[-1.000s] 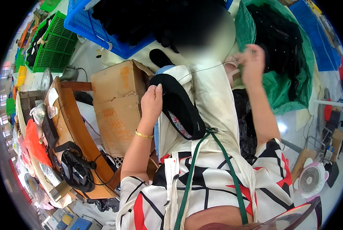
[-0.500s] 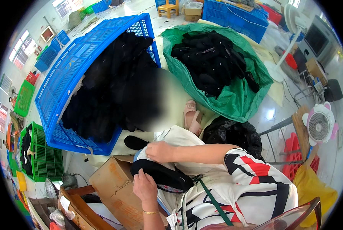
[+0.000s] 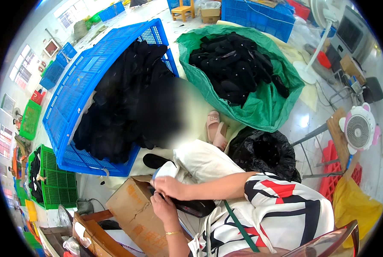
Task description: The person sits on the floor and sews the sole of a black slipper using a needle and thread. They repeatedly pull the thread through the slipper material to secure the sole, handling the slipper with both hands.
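Observation:
A black cloth shoe (image 3: 196, 208) lies across my lap, its patterned inside partly showing. My left hand (image 3: 165, 209) is closed at the shoe's left end, with the fingertips pinched on its edge. Just above, my right hand (image 3: 171, 187) is closed too, its fingers meeting those of the left; whatever they pinch is too small to make out. Both hands cover much of the shoe's left end. Beyond them, a flat black sole-shaped piece (image 3: 156, 161) lies by my knee, close to the white cloth (image 3: 200, 160) over my legs.
Ahead on the left, a tilted blue crate (image 3: 73, 92) spills black shoe pieces. A green sack (image 3: 281, 107) holds more black shoes. A black bag (image 3: 285, 158) stands right of my legs, and a cardboard box (image 3: 136, 214) at left. A fan (image 3: 357, 132) stands at right.
My right hand has moved down from the white cloth to meet my left hand at the shoe's end. The left hand has shifted slightly right, and the view has moved a little.

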The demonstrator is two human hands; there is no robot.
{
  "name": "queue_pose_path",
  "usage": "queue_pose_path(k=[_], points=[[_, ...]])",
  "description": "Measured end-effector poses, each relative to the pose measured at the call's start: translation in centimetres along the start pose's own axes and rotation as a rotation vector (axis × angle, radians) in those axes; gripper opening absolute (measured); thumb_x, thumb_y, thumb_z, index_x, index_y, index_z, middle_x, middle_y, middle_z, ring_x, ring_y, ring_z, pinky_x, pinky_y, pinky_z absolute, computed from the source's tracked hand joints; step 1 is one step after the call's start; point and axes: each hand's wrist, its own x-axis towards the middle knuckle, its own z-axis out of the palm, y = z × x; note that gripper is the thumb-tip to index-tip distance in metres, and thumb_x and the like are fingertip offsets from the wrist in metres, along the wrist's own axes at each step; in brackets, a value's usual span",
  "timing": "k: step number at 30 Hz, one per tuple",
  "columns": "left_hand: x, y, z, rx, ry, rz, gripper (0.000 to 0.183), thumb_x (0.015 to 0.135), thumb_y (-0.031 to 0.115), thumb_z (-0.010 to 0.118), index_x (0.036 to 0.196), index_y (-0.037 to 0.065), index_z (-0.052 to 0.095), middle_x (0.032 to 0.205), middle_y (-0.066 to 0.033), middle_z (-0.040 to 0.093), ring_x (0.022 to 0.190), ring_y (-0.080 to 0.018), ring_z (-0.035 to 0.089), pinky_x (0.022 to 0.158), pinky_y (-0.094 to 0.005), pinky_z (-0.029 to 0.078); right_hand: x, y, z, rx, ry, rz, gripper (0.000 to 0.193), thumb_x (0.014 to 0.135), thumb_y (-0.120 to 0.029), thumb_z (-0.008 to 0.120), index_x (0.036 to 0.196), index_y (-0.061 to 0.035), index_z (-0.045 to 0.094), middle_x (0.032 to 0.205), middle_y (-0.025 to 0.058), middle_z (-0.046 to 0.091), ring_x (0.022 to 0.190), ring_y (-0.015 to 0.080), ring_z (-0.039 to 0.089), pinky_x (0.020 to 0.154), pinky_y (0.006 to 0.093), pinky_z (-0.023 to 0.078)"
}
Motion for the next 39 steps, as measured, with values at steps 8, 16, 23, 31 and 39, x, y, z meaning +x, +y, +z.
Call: queue_pose_path(k=[8, 16, 23, 31, 39], points=[[3.3, 1.5, -2.3, 0.031, 0.146, 0.239, 0.041, 0.086, 0.011, 0.06, 0.126, 0.004, 0.056, 0.103, -0.0154, 0.058, 0.09, -0.0359, 0.06, 0.072, -0.0428, 0.052, -2.7, -3.9, 0.8, 0.075, -0.068, -0.351, 0.026, 0.102, -0.021, 0.047, 0.082, -0.0048, 0.052, 0.072, -0.0037, 0.05, 0.067, 0.0042, 0.045, 0.059, 0.0224, 0.04], [5.3, 3.7, -6.5, 0.013, -0.243, 0.564, 0.021, 0.079, 0.006, 0.059, 0.1, 0.007, 0.062, 0.092, -0.0115, 0.063, 0.087, -0.0306, 0.063, 0.071, -0.0404, 0.054, -6.4, -6.2, -2.5, 0.203, -0.1, -0.273, 0.025, 0.103, -0.018, 0.042, 0.082, -0.0056, 0.049, 0.073, -0.0004, 0.045, 0.062, 0.0074, 0.04, 0.056, 0.0219, 0.034], [-2.5, 3.2, 0.8, -0.137, -0.379, 0.499, 0.018, 0.078, 0.008, 0.059, 0.096, 0.006, 0.058, 0.086, -0.0133, 0.06, 0.076, -0.0339, 0.064, 0.064, -0.043, 0.053, -11.4, 0.1, -6.0, 0.121, 0.071, -0.062, 0.03, 0.103, -0.022, 0.043, 0.078, -0.0064, 0.05, 0.07, 0.0, 0.049, 0.06, 0.0092, 0.046, 0.058, 0.024, 0.039], [-1.5, 4.6, 0.7, -0.044, -0.29, 0.582, 0.011, 0.083, 0.012, 0.055, 0.093, 0.007, 0.057, 0.085, -0.0122, 0.06, 0.073, -0.0318, 0.063, 0.061, -0.0426, 0.052, -12.5, 0.4, -6.5, 0.114, 0.032, -0.211, 0.024, 0.102, -0.018, 0.044, 0.083, -0.0063, 0.052, 0.073, -0.0014, 0.048, 0.065, 0.0074, 0.044, 0.061, 0.0229, 0.038], [-1.0, 4.3, 0.1, 0.061, -0.188, 0.574, 0.021, 0.076, 0.009, 0.062, 0.097, 0.009, 0.063, 0.084, -0.0086, 0.062, 0.078, -0.0292, 0.063, 0.063, -0.0418, 0.053, -9.9, 1.4, -7.4, 0.018, -0.006, -0.209, 0.03, 0.103, -0.024, 0.045, 0.079, -0.0078, 0.05, 0.072, -0.0018, 0.047, 0.065, 0.0079, 0.045, 0.061, 0.0232, 0.04]])
